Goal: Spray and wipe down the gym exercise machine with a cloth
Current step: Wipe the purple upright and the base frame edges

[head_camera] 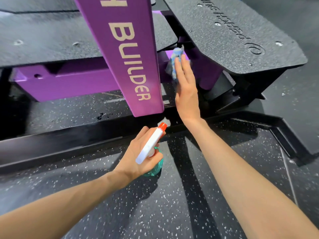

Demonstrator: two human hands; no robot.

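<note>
While the left hand (136, 157) grips the teal plastic spray bottle (150, 145), the flat right hand (187, 94) pins the soft, probably limp blue cloth (176, 56) at one o'clock; bunch its middle

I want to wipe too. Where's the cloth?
In the head view, the cloth sits right of the purple post, pressed against the purple frame by the right hand, beside the black footplate.

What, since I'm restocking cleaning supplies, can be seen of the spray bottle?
The spray bottle has a white trigger head, an orange-red nozzle tip and a teal body, mostly hidden. The left hand grips its neck, holding it tilted above the floor, nozzle toward the lower end of the purple beam. Fill level not visible.
</note>
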